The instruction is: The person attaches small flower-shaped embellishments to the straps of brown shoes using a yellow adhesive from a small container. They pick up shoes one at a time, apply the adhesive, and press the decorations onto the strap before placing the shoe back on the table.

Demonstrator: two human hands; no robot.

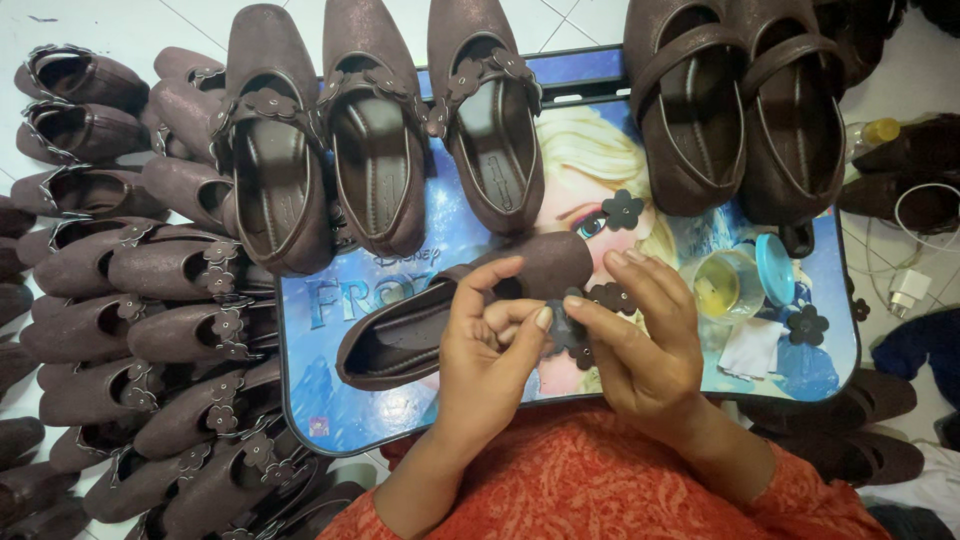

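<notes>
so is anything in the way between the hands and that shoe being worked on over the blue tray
Nothing visible is. The left hand already grips the dark brown shoe at its strap, and the right hand holds a flower trim piece against it. The glue cup and loose flower lie off to the side on the tray.

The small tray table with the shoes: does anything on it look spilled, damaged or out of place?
Nothing is spilled or damaged. The yellow jar stands open, its blue lid leaning against it. Two flower pieces lie loose on the tray table.
</notes>
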